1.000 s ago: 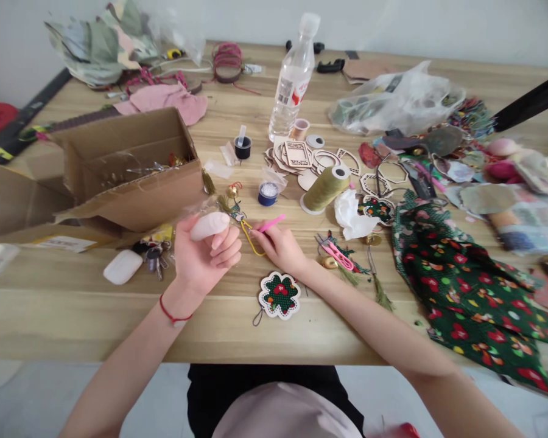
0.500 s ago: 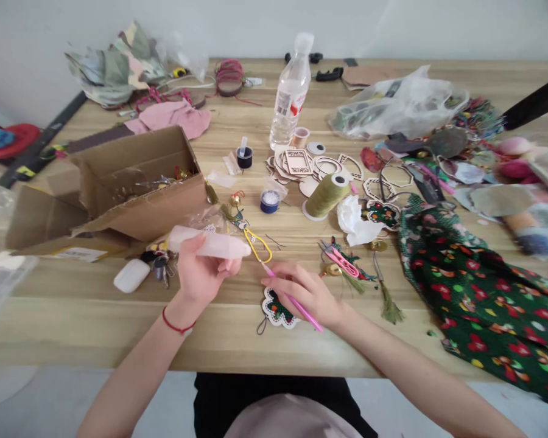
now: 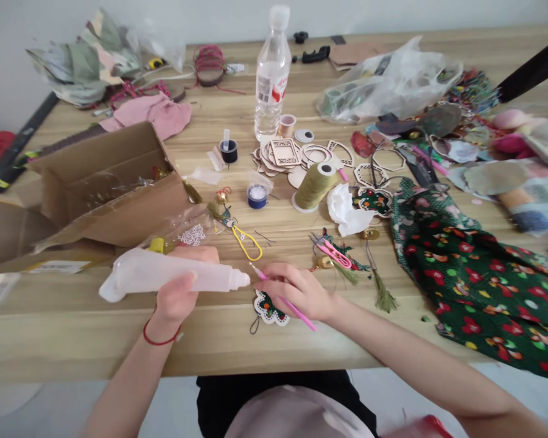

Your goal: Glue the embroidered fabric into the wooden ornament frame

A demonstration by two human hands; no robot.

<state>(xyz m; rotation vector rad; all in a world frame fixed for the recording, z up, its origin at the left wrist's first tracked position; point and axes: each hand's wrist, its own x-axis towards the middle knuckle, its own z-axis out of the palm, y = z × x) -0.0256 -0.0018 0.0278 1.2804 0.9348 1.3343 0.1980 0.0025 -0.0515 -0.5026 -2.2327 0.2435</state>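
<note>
My left hand [image 3: 179, 293] is wrapped round a white translucent squeeze bottle [image 3: 155, 271], tilted level, with its nozzle pointing right. Between the fingers of my right hand [image 3: 296, 289] is a thin pink pen-like tool [image 3: 298, 313], its pale tip close to the bottle's nozzle; I cannot tell whether they touch. Partly under my right hand lies a flower-shaped ornament [image 3: 271, 309] with a white beaded edge, dark green patterned fabric and a dark loop. A charm with a yellow cord loop [image 3: 247, 243] rests just beyond both hands.
An open cardboard box [image 3: 105, 182] stands at the left. Farther back are a clear water bottle [image 3: 272, 79], a green thread spool [image 3: 316, 185], a blue tub of beads [image 3: 257, 196] and wooden cutouts [image 3: 285, 152]. Pink snips [image 3: 335, 252] and green floral fabric [image 3: 475, 286] lie to the right.
The squeeze bottle has swung so its length shows, with its nozzle now near the pink tool's tip. The camera view has shifted, moving the table's things left and slightly up.
</note>
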